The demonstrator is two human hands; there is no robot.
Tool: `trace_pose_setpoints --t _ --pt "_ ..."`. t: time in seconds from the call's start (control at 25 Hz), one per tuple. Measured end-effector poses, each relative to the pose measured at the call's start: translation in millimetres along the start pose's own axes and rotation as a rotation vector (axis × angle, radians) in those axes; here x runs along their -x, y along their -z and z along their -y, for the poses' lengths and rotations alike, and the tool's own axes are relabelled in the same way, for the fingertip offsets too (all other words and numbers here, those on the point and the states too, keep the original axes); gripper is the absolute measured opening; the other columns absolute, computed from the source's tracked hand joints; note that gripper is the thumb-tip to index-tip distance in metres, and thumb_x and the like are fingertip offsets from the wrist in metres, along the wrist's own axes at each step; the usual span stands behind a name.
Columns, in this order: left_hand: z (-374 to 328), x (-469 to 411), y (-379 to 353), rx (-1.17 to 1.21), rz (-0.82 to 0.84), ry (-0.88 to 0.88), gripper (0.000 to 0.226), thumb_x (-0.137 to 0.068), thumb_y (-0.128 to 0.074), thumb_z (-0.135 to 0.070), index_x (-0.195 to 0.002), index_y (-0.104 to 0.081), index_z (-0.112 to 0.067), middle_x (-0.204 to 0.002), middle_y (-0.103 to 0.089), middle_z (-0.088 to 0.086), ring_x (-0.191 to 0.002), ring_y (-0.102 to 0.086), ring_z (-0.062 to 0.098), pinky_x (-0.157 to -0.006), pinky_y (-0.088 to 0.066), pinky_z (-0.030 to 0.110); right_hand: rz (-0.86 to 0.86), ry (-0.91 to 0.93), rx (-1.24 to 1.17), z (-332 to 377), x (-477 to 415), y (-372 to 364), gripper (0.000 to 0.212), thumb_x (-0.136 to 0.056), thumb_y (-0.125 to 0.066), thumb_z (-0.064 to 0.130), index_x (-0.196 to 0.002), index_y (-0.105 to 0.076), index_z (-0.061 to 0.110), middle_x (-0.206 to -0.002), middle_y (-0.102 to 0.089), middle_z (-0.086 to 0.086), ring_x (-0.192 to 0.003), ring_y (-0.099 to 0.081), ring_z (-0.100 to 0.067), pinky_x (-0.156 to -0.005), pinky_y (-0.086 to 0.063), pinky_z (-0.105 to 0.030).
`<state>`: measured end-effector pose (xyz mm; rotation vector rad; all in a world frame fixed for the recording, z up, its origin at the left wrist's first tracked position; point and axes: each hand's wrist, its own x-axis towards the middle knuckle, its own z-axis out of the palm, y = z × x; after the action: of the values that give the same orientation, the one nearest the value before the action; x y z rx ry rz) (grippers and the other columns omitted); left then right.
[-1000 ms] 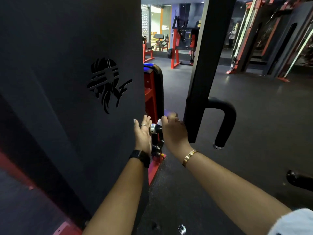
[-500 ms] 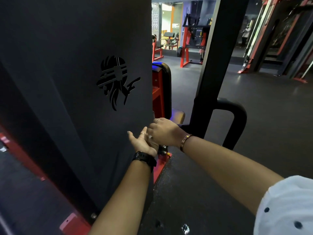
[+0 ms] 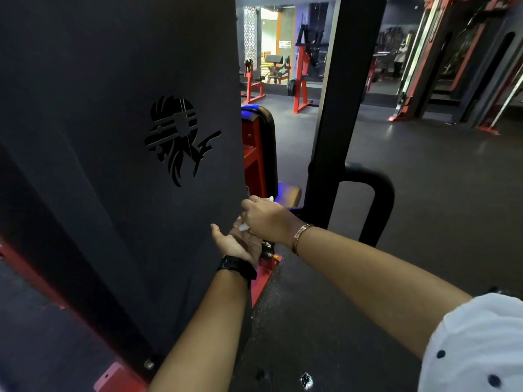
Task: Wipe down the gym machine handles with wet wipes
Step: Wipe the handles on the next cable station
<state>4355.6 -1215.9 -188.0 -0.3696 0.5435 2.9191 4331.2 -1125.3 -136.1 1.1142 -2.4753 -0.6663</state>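
My right hand (image 3: 267, 217) grips a white wet wipe (image 3: 244, 227), small bits of which peek out above and below its fingers. It sits just over my left hand (image 3: 237, 243), which lies palm up with fingers relaxed beside the machine's dark side panel (image 3: 119, 165). The small handle or knob that the hands were at is hidden behind them. A black padded U-shaped handle (image 3: 380, 199) hangs off the black upright post (image 3: 336, 123) to the right of my hands.
A red frame with a black back pad (image 3: 261, 148) and a seat (image 3: 288, 192) stands just beyond my hands. Dark rubber floor spreads to the right. Red and black machines (image 3: 302, 69) stand farther back, with a person (image 3: 400, 56) in the distance.
My right hand left the small metal-tipped handle and came left over my left hand, which turned palm up. The view shifted slightly closer and to the left.
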Motion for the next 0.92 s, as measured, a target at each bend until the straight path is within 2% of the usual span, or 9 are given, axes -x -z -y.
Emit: trace_pose_setpoints --t 0.16,0.2,0.28,0.36,0.44,0.56,0.72,0.8,0.92 --pt "-2 2 -1 -0.061 -0.006 0.033 0.077 -0.091 -0.018 -0.069 -0.113 -0.057 -0.006 -0.1 -0.069 0.015 -0.088 -0.067 0.027 -0.075 -0.05 0.038 -0.08 0.263 0.168 6 21 -12 0.046 -0.091 -0.02 0.0 -0.096 -0.064 0.014 -0.098 -0.063 -0.004 -0.097 -0.058 -0.024 -0.091 -0.045 -0.036" --pt "-2 4 -2 -0.069 -0.003 0.038 0.078 -0.091 -0.017 -0.069 -0.116 -0.056 -0.006 -0.104 -0.068 0.014 -0.091 -0.066 0.026 -0.073 -0.051 0.037 -0.124 0.303 0.224 1 28 -11 0.051 -0.092 -0.016 0.0 -0.107 -0.062 0.015 -0.108 -0.062 -0.003 -0.105 -0.057 -0.023 -0.095 -0.044 -0.035" --pt "-2 5 -4 -0.018 0.024 0.021 0.078 -0.092 -0.018 -0.068 -0.122 -0.051 -0.004 -0.107 -0.068 0.014 -0.09 -0.068 0.024 -0.065 -0.054 0.034 -0.198 0.123 0.259 -9 29 -6 0.058 -0.088 -0.015 0.0 -0.119 -0.063 0.015 -0.119 -0.062 -0.004 -0.111 -0.059 -0.022 -0.089 -0.049 -0.03" --pt "-2 2 -3 0.051 0.034 0.008 0.084 -0.092 -0.022 -0.068 -0.134 -0.044 0.002 -0.105 -0.069 0.019 -0.083 -0.071 0.027 -0.063 -0.057 0.035 -0.237 -0.216 0.047 -2 22 -5 0.052 -0.081 -0.022 0.009 -0.102 -0.069 0.003 -0.104 -0.067 -0.015 -0.095 -0.065 -0.033 -0.071 -0.055 -0.036" --pt "-1 2 -2 0.055 0.029 -0.002 0.085 -0.092 -0.022 -0.068 -0.139 -0.039 0.001 -0.097 -0.071 0.018 -0.075 -0.071 0.025 -0.061 -0.058 0.033 -0.272 -0.469 -0.239 11 12 -6 0.037 -0.072 -0.027 0.013 -0.068 -0.062 0.002 -0.066 -0.061 -0.017 -0.061 -0.062 -0.037 -0.053 -0.051 -0.04" --pt "-2 1 0 -0.003 0.047 0.018 0.083 -0.092 -0.019 -0.069 -0.139 -0.039 -0.004 -0.098 -0.071 0.016 -0.075 -0.072 0.023 -0.069 -0.054 0.035 -0.218 -0.627 -0.373 21 10 -3 0.026 -0.068 -0.03 0.017 -0.055 -0.052 0.011 -0.047 -0.051 -0.006 -0.04 -0.052 -0.026 -0.054 -0.05 -0.038" --pt "-1 1 1 0.001 0.062 0.025 0.08 -0.092 -0.021 -0.069 -0.131 -0.051 -0.006 -0.098 -0.07 0.015 -0.079 -0.07 0.024 -0.069 -0.055 0.033 -0.254 -0.522 -0.328 20 -6 -2 0.012 -0.07 -0.05 0.02 -0.062 -0.053 0.012 -0.055 -0.053 -0.005 -0.045 -0.054 -0.027 -0.042 -0.037 -0.028" --pt "0 1 2 0.013 0.057 0.031 0.076 -0.092 -0.025 -0.068 -0.122 -0.057 -0.006 -0.104 -0.067 0.017 -0.088 -0.067 0.028 -0.07 -0.053 0.037 -0.207 -0.372 -0.281 25 -12 -8 0.015 -0.078 -0.061 0.026 -0.074 -0.059 0.012 -0.069 -0.061 -0.005 -0.063 -0.06 -0.026 -0.058 -0.045 -0.034" --pt "-2 -5 1 -0.015 0.02 0.021 0.076 -0.091 -0.025 -0.067 -0.121 -0.057 -0.005 -0.11 -0.066 0.017 -0.094 -0.066 0.028 -0.075 -0.049 0.039 -0.264 -0.031 -0.131 24 -2 -20 0.022 -0.089 -0.045 0.014 -0.086 -0.066 0.01 -0.082 -0.067 -0.005 -0.083 -0.062 -0.026 -0.092 -0.045 -0.038"
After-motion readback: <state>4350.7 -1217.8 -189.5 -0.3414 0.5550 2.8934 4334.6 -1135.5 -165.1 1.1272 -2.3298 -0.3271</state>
